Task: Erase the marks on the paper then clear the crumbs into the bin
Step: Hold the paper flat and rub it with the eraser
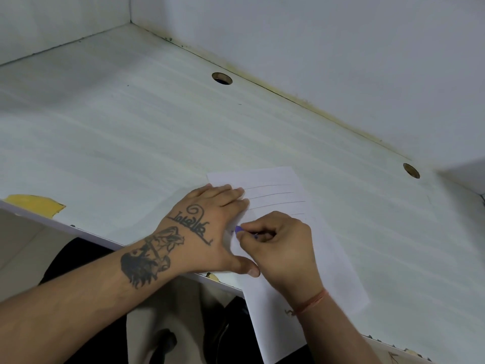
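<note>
- Pale white worn surface (pixel 131 132): the sheet is overhung past its near edge.
- White paper strip with pencil lines (pixel 338 258): pinned flat by the left hand (pixel 210 232), fingers spread, so it cannot slide.
- Small purple eraser (pixel 239 229): pinched in the closed right hand (pixel 283 248), pressed onto the paper for rubbing.

Setting: I sit at what looks like an office or study cubicle. White laminate bench (pixel 157 122) with a faint wood grain, closed in by plain white partition panels (pixel 315 43) at the back and left, meeting in a corner. Two round cable holes (pixel 222 78) (pixel 411 170) are cut near the bench's back edge, as for computer leads. Wear noted: yellowed joint along the back panel, edge banding chipped to a yellow patch (pixel 34 204) on the front edge. Pale tiled floor (pixel 18 248) below.
</note>
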